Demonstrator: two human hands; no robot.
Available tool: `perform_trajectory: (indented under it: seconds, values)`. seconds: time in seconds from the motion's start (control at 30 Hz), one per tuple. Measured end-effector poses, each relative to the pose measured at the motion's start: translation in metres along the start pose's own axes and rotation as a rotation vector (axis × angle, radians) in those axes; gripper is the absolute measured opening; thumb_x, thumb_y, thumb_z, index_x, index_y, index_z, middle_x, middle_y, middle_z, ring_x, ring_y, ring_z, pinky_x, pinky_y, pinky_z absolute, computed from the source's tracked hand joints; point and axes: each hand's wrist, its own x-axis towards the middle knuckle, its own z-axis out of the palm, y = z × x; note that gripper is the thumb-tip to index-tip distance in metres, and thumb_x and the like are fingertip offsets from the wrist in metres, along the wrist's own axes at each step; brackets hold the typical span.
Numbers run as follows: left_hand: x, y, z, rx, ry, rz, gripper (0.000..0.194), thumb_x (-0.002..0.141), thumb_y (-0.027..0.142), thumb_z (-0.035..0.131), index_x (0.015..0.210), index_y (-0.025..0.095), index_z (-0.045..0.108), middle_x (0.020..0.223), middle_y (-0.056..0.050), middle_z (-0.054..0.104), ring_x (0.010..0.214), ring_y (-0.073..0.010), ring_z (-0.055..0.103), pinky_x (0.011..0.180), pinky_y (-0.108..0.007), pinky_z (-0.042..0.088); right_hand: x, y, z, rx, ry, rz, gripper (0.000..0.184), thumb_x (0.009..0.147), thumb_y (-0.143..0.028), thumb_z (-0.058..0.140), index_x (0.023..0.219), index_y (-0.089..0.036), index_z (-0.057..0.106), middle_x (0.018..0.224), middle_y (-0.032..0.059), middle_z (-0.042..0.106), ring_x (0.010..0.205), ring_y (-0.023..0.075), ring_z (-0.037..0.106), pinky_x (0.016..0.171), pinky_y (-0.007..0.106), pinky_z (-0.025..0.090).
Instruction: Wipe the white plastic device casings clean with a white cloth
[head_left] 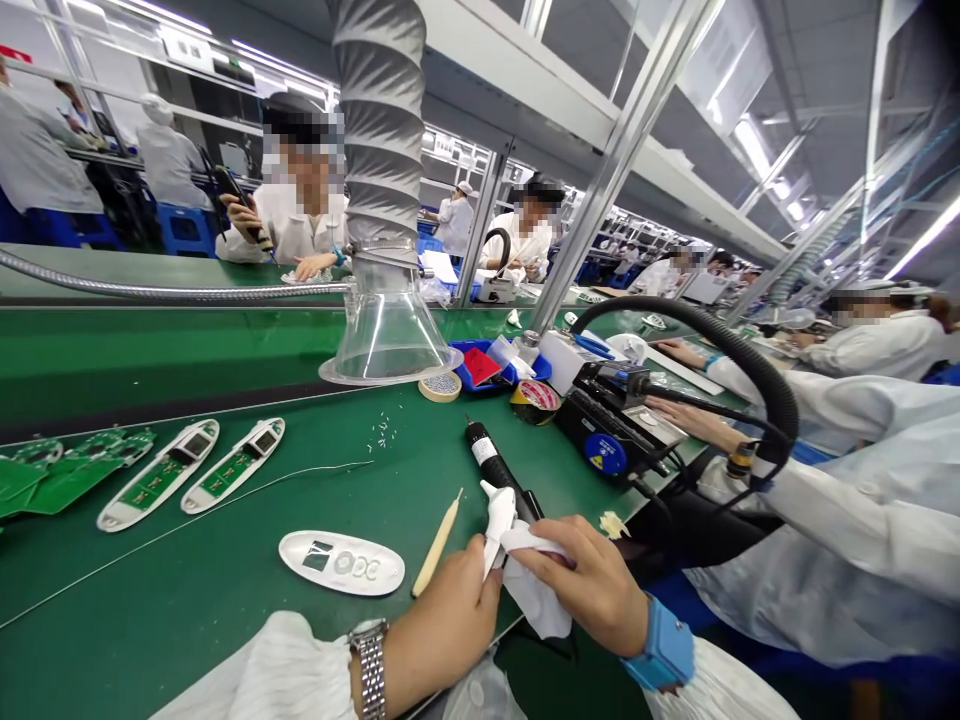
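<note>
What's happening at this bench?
The left hand and right hand pinch white material; I can't tell exactly what it is. A black pen-shaped power tool lies just beyond. Left of the hands, a pale pointed stick and white oval cover lie on the green bench.
</note>
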Motion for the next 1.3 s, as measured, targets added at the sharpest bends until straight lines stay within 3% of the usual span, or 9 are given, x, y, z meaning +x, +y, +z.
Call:
perform_trajectory:
  seconds: [0.17,0.37,1.1,1.3]
  values:
    - [0.0017,-0.0033,0.0017,0.005,-0.006,0.003,0.027,0.087,0.028,0.029,0.101,0.013,0.046,0.087,-0.013,0.058,0.081,-0.0245,0.055,0.072,-0.036,0.04,0.0006,0.0035,0.0004,-0.034,0.037,0.022,0.031,0.087,-0.001,0.038,0.098,-0.016,0.063,0.087,0.0092,0.055,0.068,0.0151,0.048,0.055,0.026,0.042]
    - [0.0016,-0.0044,0.0024,-0.014,0.004,0.037,0.027,0.087,0.027,0.029,0.101,0.013,0.047,0.097,-0.015,0.058,0.092,-0.0256,0.054,0.081,-0.037,0.039,-0.0026,0.0006,0.0004,0.013,-0.015,-0.003,0.032,0.087,0.0,0.038,0.099,-0.017,0.063,0.089,0.0088,0.055,0.068,0.0151,0.047,0.055,0.026,0.04]
    - [0.0028,-0.0039,0.002,0.002,-0.007,0.02,0.025,0.086,0.027,0.03,0.098,0.012,0.046,0.092,-0.014,0.058,0.084,-0.0254,0.054,0.074,-0.036,0.04,0.0002,0.0029,0.0029,0.011,-0.002,0.009,0.029,0.085,0.002,0.041,0.1,-0.014,0.06,0.091,0.0096,0.052,0.068,0.0154,0.043,0.056,0.027,0.039]
    - [0.0025,-0.0047,0.0023,-0.017,-0.011,0.034,0.026,0.087,0.027,0.029,0.1,0.012,0.046,0.095,-0.015,0.058,0.088,-0.0253,0.054,0.079,-0.037,0.039,-0.0008,0.0029,0.0012,0.028,-0.009,-0.016,0.028,0.084,0.002,0.043,0.101,-0.014,0.059,0.093,0.0102,0.05,0.07,0.0162,0.043,0.057,0.028,0.04]
